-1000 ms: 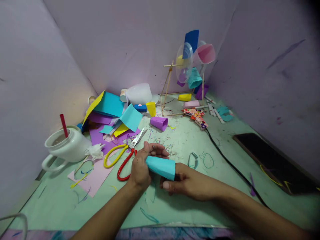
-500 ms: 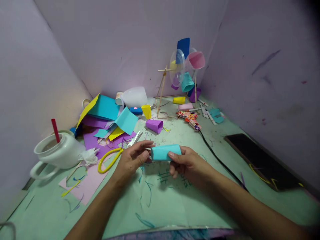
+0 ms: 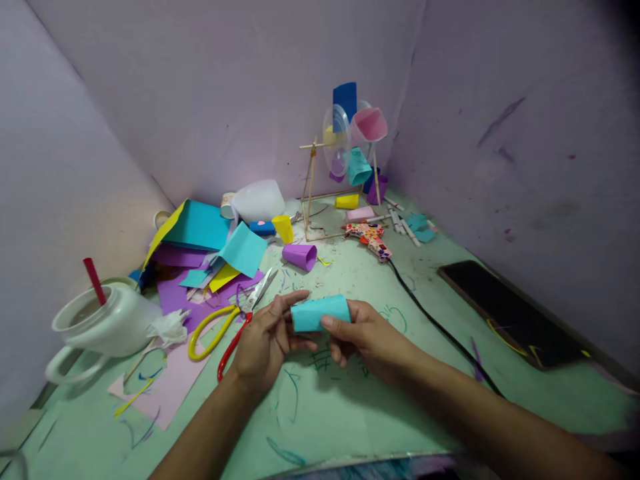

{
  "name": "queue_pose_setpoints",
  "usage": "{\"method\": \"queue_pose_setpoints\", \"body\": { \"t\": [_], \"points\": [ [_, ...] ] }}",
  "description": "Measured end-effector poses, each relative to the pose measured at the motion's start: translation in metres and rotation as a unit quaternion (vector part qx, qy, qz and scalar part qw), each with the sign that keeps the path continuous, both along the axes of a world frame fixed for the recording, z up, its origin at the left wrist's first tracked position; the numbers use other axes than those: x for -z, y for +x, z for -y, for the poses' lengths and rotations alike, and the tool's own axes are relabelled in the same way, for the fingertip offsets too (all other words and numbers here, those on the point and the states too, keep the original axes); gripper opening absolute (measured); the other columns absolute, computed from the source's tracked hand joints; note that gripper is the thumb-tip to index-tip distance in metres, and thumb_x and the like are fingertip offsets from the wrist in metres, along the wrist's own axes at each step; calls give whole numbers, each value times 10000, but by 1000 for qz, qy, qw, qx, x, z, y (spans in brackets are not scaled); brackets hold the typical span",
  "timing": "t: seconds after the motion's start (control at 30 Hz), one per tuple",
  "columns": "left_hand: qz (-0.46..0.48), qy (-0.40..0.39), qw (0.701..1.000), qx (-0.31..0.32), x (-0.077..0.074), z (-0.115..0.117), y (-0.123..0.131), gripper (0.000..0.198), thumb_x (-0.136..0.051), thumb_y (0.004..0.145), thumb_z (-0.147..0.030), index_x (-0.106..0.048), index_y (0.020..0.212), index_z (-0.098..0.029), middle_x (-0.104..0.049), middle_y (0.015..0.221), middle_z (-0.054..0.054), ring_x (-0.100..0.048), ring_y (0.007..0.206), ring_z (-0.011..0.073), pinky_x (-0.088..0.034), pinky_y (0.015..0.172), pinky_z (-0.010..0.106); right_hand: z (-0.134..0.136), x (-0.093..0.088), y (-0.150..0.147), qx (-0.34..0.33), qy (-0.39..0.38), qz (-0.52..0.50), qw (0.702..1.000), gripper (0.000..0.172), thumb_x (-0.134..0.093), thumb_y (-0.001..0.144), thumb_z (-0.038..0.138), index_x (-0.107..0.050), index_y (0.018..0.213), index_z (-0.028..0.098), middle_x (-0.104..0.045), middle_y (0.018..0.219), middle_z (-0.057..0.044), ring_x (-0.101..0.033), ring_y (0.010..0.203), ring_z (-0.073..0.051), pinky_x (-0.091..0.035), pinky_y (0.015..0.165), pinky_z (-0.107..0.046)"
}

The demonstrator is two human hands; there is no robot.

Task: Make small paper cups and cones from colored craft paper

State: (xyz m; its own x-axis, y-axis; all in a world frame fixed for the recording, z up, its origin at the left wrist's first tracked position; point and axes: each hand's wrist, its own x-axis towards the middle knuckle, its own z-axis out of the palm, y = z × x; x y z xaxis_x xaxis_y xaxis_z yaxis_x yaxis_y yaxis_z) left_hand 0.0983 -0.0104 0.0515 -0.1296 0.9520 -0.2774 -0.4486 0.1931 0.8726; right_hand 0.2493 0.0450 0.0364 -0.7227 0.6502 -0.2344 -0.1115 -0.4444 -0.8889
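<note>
A light blue paper tube point(image 3: 320, 313) is held above the green tabletop point(image 3: 345, 407). My right hand point(image 3: 367, 333) grips its right end, thumb on the front side. Around the tube's left end, my left hand point(image 3: 267, 337) has its fingers spread, palm turned partly up; whether a fingertip touches the paper is hard to tell. Scissors point(image 3: 253, 300) with yellow and red handles lie just left of my left hand. Beyond the hands a purple paper cup point(image 3: 300, 257) rests on its side, and a yellow one point(image 3: 283, 229) stands near it.
A stick frame point(image 3: 311, 193) carries a wheel with paper cups at the back. A patterned glue gun point(image 3: 367, 239) trails a black cord. On the right lies a phone point(image 3: 493, 310). Coloured paper point(image 3: 197, 227) and a white mug-like container point(image 3: 113, 323) are on the left.
The camera view has shifted slightly. My left hand has turned its palm more upward and spread its fingers around the tube's left end. The scissors' red handle now shows.
</note>
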Motion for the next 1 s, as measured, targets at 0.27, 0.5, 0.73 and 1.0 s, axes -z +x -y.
{"method": "queue_pose_setpoints", "body": {
  "t": [0.27, 0.5, 0.73, 1.0],
  "points": [
    [-27, -39, 985, -163, 7, -5, 18, 428, -638, 717, -533, -672, 738, -106, -662, 618, 61, -598, 527, 160, -468, 474, 239, 16, -6, -9, -61, 90, 52, 993, 211, -634, 715, 344, -540, 691, 157, -536, 416, 56, -494, 367, -80, -368, 399, -187],
    [-22, -41, 982, -181, 8, -5, 16, 454, -689, 644, -558, -676, 660, -105, -620, 536, 30, -568, 521, 138, -437, 507, 228, 15, -6, -9, -71, 91, 62, 991, 215, -645, 690, 340, -540, 662, 154, -541, 409, 53, -491, 352, -68, -377, 392, -176],
    [0, -58, 984, -167, 6, -5, 19, 450, -686, 636, -555, -655, 646, -106, -605, 501, 34, -557, 457, 154, -414, 441, 243, 13, -8, -7, -89, 83, 43, 992, 268, -654, 702, 385, -560, 626, 146, -578, 438, 28, -517, 372, -71, -393, 401, -179],
    [6, -87, 984, -158, 4, -11, 12, 353, -465, 854, -405, -624, 727, -116, -608, 548, 30, -532, 409, 143, -382, 355, 228, 15, -15, -6, -14, 172, 80, 982, 151, -606, 750, 249, -625, 638, 148, -560, 484, 34, -536, 415, -74, -407, 422, -185]
  ]
}}
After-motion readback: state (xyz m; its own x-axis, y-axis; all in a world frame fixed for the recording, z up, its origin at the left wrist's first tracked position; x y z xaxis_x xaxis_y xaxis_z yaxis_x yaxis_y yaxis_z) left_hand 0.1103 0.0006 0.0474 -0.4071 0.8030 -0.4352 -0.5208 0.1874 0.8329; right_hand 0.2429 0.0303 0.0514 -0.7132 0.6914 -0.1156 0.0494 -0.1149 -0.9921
